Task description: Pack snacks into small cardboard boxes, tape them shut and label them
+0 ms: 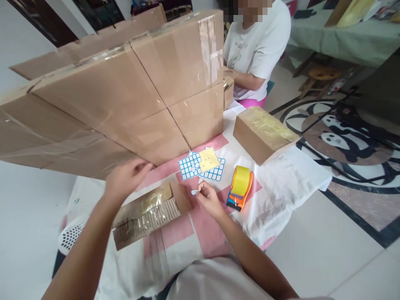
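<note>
My right hand [209, 199] pinches a small white sticker [194, 192] between thumb and fingertips, above the tablecloth. Just beyond it lie sheets of white, blue-edged stickers [188, 166], partly covered by a yellow card [209, 159] with small marks. My left hand [128, 177] hovers empty near the foot of the stacked cardboard boxes, its fingers loosely bent and apart. Below and right of that hand, a taped cardboard box [150, 210] lies on the table. To the right of my right hand rests an orange and blue tape dispenser [240, 187] with a yellow roll.
A tall wall of stacked cardboard boxes [150, 91] fills the table's far left. Another taped box [264, 131] stands at the right edge of the cloth-covered table [281, 200]. A person in a white shirt [259, 50] sits behind the stack.
</note>
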`<act>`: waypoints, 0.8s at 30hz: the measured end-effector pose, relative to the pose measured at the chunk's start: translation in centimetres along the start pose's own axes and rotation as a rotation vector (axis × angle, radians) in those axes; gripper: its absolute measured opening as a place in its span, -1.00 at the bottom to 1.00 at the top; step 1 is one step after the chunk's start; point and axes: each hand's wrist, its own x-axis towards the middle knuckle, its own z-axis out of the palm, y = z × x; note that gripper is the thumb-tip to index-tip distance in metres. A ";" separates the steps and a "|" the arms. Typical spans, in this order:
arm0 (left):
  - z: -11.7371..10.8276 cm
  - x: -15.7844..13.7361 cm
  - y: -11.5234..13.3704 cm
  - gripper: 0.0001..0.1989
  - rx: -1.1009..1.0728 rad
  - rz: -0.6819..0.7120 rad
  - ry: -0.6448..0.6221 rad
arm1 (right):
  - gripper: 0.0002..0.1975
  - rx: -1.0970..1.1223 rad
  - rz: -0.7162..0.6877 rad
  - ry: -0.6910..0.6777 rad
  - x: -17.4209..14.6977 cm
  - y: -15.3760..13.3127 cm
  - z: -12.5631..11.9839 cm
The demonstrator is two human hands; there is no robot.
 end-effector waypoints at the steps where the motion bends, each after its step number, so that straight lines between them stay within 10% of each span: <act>1: 0.0 -1.8 -2.7 -0.45 0.004 -0.058 0.010 | -0.71 -0.006 0.004 -0.010 0.2 -0.1 -0.1; 7: 4.1 -10.9 -11.3 -0.59 -0.205 -0.456 -0.023 | -0.69 -0.085 0.121 -0.135 0.3 0.4 0.1; 14: 8.3 -13.2 -10.4 -0.45 -0.337 -0.677 -0.051 | -0.82 -0.068 0.161 0.116 -0.3 0.6 1.8; 24: 7.8 -13.1 -10.0 -0.53 -0.396 -0.696 -0.047 | -0.76 0.131 0.489 -0.001 -0.3 -0.1 2.6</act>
